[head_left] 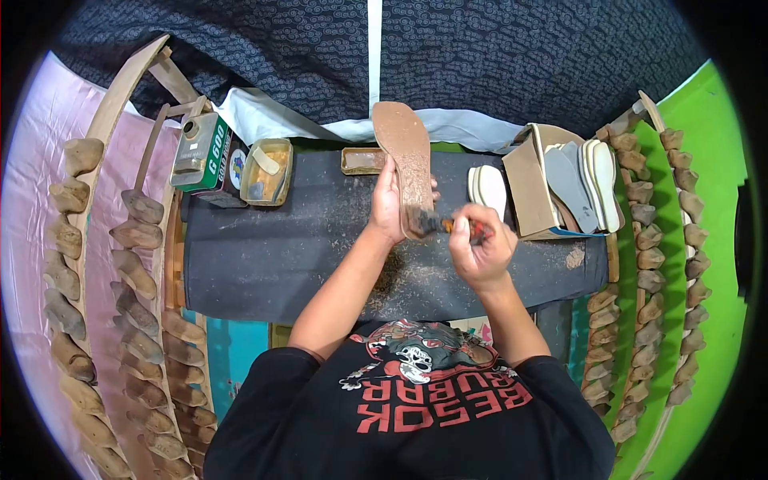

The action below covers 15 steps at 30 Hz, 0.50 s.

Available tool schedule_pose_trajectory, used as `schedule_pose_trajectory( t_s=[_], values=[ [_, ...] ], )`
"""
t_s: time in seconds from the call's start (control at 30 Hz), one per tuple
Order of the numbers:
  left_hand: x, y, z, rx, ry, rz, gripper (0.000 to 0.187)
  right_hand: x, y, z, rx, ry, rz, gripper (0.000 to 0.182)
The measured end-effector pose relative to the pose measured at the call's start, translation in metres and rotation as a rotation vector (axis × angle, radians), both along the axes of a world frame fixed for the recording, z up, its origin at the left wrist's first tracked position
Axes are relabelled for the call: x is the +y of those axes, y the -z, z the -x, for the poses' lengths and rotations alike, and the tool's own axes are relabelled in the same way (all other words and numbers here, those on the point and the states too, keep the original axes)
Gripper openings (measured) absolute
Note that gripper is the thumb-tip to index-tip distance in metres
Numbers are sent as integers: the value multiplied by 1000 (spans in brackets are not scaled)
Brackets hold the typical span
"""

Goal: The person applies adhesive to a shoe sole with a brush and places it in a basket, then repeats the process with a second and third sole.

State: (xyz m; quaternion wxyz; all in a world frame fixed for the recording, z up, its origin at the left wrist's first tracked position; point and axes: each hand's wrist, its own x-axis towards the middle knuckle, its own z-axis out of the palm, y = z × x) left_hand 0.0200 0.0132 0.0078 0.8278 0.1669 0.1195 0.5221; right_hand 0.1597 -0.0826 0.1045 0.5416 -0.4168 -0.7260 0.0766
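A brown shoe sole [406, 148] stands tilted above the dark cloth-covered table, its surface rough and speckled. Behind its lower half, my left hand [387, 206] grips it, with fingertips showing past the right edge. My right hand [482, 244] is closed round the red and black handle of a brush-like tool [432, 222]. The tool's dark head touches the sole near its lower end. Brown crumbs lie scattered on the table [248, 260] beneath both hands.
A green and silver can [210, 160] and a tray with a spatula [268, 172] stand at the left. Behind the sole is a small tray [362, 161]. Pale soles [487, 190] lie beside a cardboard box of soles [532, 188]. Racks of wooden shoe lasts [136, 234] flank both sides.
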Motion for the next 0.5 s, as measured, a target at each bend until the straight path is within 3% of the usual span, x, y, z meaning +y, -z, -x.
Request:
schedule_pose_trajectory(
  t_s=[0.13, 0.33, 0.4, 0.5],
  values=[
    [5, 1, -1, 11, -82, 19, 60, -8, 1, -3, -15, -42, -7, 14],
    [-5, -9, -20, 22, -77, -4, 58, 14, -1, -3, 66, 92, -55, 11],
    [-6, -10, -20, 7, -47, 62, 58, 12, -4, -1, 76, 88, -77, 9],
    [-1, -2, -11, -59, 44, -71, 60, -3, -1, -1, 59, 67, -51, 8]
  ],
)
